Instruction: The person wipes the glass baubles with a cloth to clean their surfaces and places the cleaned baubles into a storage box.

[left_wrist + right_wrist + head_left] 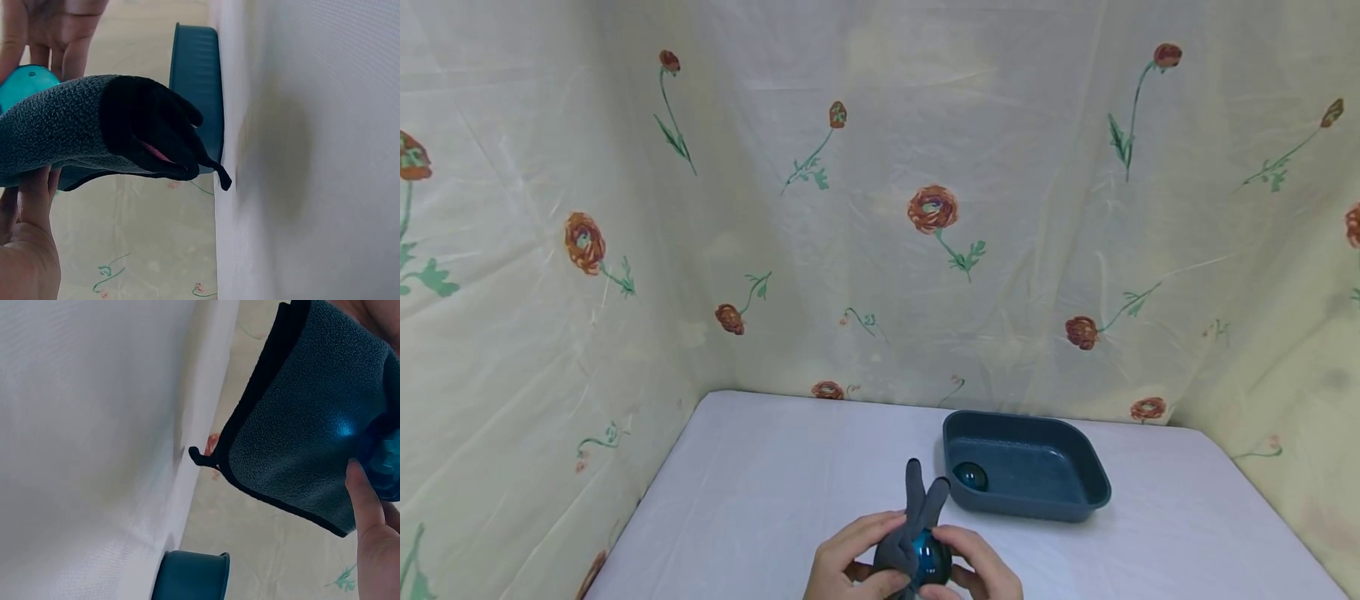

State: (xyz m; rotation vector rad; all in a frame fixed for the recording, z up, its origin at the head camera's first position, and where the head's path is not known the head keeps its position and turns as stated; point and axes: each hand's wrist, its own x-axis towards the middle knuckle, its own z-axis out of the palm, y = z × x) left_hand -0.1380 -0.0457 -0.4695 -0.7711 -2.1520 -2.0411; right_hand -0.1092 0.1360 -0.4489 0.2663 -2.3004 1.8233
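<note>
Over the near part of the table, both hands hold a shiny blue ball and a dark grey cloth together. My left hand (856,560) grips the cloth (895,548) around the ball's left side. The right hand (983,565) holds the ball (934,557) at its right side with fingers and thumb. Two corners of the cloth stick up above the hands. In the left wrist view the black-edged cloth (69,119) hangs folded, with a bit of the turquoise ball (26,86) beside it. A right fingertip touches the ball (382,465) in the right wrist view.
A dark blue-green rectangular tray (1030,502) stands at the back right of the white-covered table (790,467). Inside its left end lies another dark, shiny ball (972,476). Flower-printed curtains (880,267) hang behind the table and along both sides.
</note>
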